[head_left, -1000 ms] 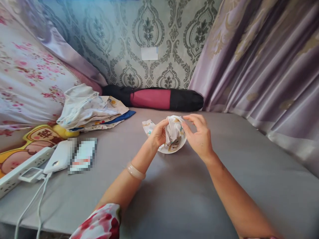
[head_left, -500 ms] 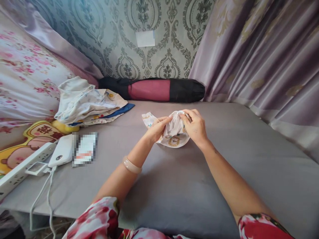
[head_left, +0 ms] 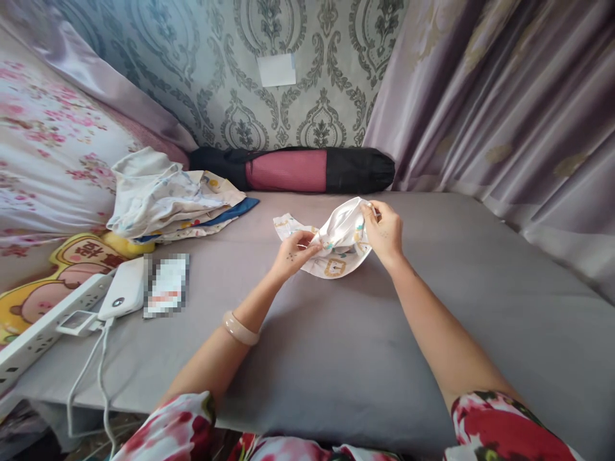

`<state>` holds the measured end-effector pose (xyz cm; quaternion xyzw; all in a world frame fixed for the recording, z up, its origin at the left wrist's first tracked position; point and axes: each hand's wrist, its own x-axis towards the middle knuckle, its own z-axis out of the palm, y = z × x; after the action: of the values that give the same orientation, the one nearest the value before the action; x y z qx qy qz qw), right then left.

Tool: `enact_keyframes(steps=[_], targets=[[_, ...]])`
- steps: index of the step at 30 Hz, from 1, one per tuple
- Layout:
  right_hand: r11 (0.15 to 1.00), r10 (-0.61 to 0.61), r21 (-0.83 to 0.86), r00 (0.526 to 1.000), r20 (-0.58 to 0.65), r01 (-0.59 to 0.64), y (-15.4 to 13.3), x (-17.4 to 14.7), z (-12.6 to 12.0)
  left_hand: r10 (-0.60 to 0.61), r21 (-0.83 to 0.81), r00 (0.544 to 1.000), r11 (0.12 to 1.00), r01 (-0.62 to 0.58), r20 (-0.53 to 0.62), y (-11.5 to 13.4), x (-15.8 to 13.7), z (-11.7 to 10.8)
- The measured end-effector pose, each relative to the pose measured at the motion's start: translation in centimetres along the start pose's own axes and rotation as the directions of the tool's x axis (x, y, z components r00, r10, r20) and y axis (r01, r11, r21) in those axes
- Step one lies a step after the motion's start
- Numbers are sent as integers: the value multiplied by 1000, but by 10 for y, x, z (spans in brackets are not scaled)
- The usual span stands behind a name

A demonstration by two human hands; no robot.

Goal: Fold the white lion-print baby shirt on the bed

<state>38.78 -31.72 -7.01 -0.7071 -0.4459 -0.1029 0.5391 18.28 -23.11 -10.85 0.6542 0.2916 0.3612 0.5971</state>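
Observation:
A small white cloth piece (head_left: pixel 340 221) with a coloured print, maybe a bib or baby garment, is held between my two hands above the grey surface. My left hand (head_left: pixel 294 255) pinches its lower left edge. On the upper right edge, my right hand (head_left: pixel 384 232) grips the cloth between thumb and curled fingers. The cloth stretches between them, plain white side showing, while a printed lower part with a yellow-brown animal hangs toward me. One printed end sticks out to the left behind my left hand.
Folded printed clothes (head_left: pixel 168 198) are stacked at the left back. Along the wall lies a black and pink roll bag (head_left: pixel 288 171). At left are a white power bank (head_left: pixel 123 291) with cables, a power strip (head_left: pixel 57 326), a blurred packet (head_left: pixel 167 285) and a yellow cartoon cushion (head_left: pixel 33 304).
My hands have moved apart, the left down and left, the right slightly right and up. The bunched cloth has opened out between them.

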Motion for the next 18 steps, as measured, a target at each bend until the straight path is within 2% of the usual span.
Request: enact_keyframes(steps=[4,7,10,13,18], targets=[[999,31,7,999,-8,-31,1,0,1,41,-25,999,999,-42,-33,-14,7,6],[998,56,25,998,12,-57,3,-1,-1,115,9,991,993,-115,-74,-11,14,10],[991,93,87,993,77,-99,11,1,-6,154,39,988,987,-153,-25,6,18,9],[970,121,187,978,172,-153,18,6,-17,131,51,990,990,-134,57,29,19,1],[942,134,236,913,385,-237,7,19,-51,197,162,980,966,-200,32,62,22,-16]])
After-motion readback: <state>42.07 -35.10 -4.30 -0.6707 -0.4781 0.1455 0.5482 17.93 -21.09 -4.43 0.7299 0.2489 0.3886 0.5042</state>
